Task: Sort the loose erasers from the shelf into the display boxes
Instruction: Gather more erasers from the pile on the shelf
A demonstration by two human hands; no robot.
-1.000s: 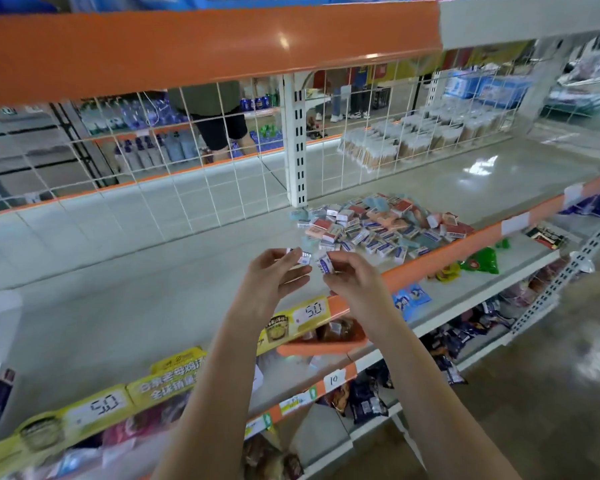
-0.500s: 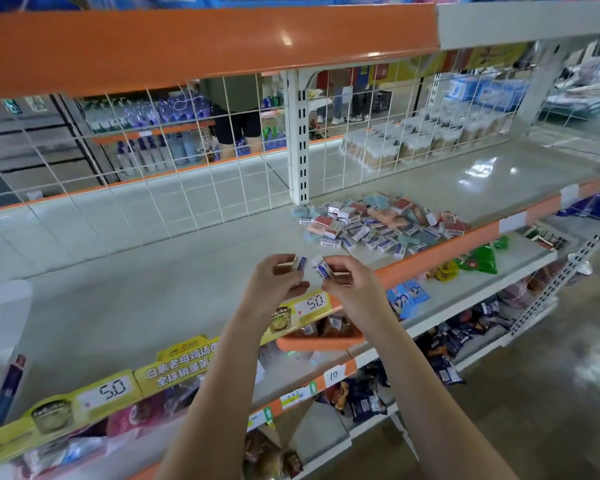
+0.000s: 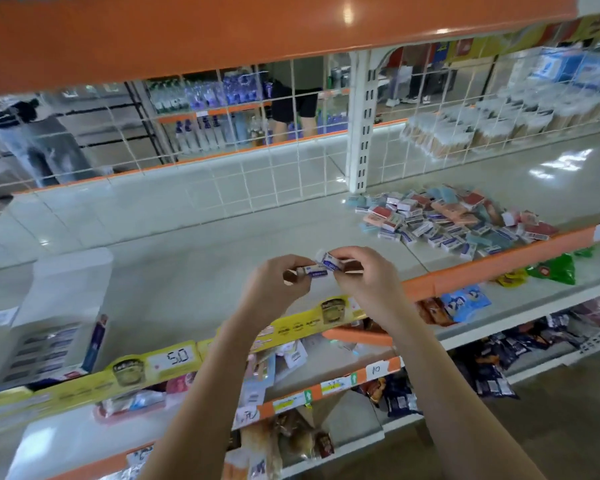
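Observation:
Both hands meet above the shelf's front edge. My left hand pinches a small white-and-blue eraser, and my right hand pinches another eraser that touches the first. A heap of several loose erasers in white, blue, red and pink wrappers lies on the shelf to the right. A white display box stands at the left of the shelf, with rows of erasers in it.
The pale shelf has an orange front lip and yellow price tags. A white wire grid closes the back, with an upright post. An orange shelf hangs overhead. Lower shelves hold snack packets. People stand in the aisle behind.
The view has swung left, so the display box has come into sight and the heap sits further right. My hands stay together, still holding the erasers.

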